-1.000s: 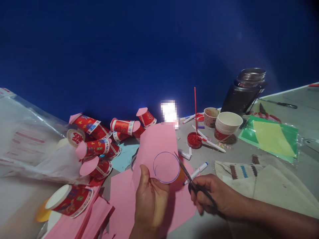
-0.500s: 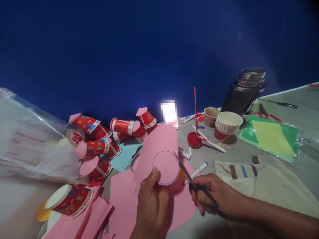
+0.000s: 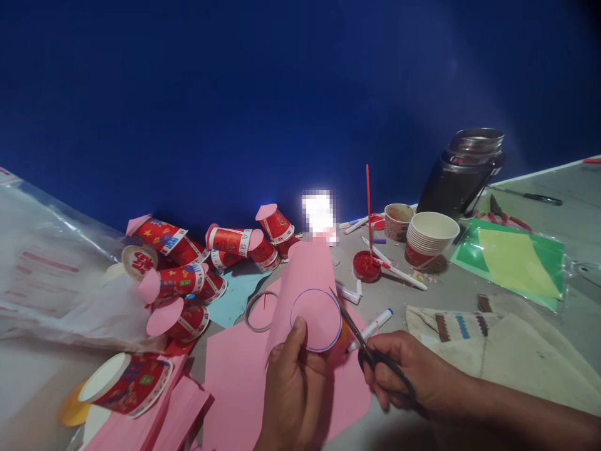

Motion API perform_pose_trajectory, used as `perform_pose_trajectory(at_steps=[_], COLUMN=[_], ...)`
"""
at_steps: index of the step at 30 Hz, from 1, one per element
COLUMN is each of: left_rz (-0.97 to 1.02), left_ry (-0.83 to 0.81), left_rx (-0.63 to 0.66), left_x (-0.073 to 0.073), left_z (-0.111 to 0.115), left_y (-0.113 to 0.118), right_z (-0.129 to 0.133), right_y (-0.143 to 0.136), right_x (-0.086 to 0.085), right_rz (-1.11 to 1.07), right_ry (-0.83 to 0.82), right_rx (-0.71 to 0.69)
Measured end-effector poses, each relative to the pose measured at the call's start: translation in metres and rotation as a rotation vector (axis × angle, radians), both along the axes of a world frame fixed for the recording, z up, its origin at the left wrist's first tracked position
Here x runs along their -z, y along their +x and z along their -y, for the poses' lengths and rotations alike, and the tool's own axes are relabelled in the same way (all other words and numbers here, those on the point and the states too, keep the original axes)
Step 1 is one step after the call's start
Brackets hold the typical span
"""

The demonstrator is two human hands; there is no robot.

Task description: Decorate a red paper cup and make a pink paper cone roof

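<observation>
Between thumb and fingers, my left hand (image 3: 293,382) pinches a sheet of pink paper (image 3: 307,269) that bends away toward the back. A blue circle is drawn on the sheet, and part of the paper's edge follows that line on the right. My right hand (image 3: 399,369) grips black-handled scissors (image 3: 347,316), their blades at the circle's upper right edge. Below lies a larger pink sheet (image 3: 235,382). A grey ring (image 3: 250,316), perhaps a tape roll, rests on it, left of the held paper. Behind the blades is a white marker (image 3: 373,329) with a blue end.
Red paper cups (image 3: 178,282), several with pink discs, lie at left beside a plastic bag (image 3: 56,275). Stacked cups (image 3: 432,238), a red dish (image 3: 366,268) with an upright stick, a dark flask (image 3: 457,175), green sheets (image 3: 511,257) and a cloth (image 3: 507,344) occupy the right.
My left hand and the pink sheet have shifted slightly right and down, uncovering more of the grey ring. The scissors stay by the circle's right edge.
</observation>
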State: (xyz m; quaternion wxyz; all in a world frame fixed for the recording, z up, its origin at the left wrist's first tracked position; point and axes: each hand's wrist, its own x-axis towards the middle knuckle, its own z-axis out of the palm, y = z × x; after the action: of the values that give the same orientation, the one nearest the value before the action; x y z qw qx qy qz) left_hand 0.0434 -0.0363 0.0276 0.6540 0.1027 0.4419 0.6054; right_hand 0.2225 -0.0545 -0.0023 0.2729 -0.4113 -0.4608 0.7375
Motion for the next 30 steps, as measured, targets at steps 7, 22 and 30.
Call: perform_pose_trajectory(at_steps=[7,22,30], left_rz=[-0.022,-0.067,-0.057], left_ry=[0.016,-0.012,-0.008], left_rx=[0.039,0.043,0.048], left_x=[0.001,-0.008,-0.002], left_z=[0.001,-0.001,-0.001], left_y=[0.001,0.002,-0.003], right_z=[0.000,0.001,0.001], right_y=[0.001,-0.002,-0.002], right_x=[-0.001,0.013,0.012], right_rz=[0.034,-0.025,0.006], right_ry=[0.034,-0.043,-0.051], right_rx=[-0.014,0.022,0.013])
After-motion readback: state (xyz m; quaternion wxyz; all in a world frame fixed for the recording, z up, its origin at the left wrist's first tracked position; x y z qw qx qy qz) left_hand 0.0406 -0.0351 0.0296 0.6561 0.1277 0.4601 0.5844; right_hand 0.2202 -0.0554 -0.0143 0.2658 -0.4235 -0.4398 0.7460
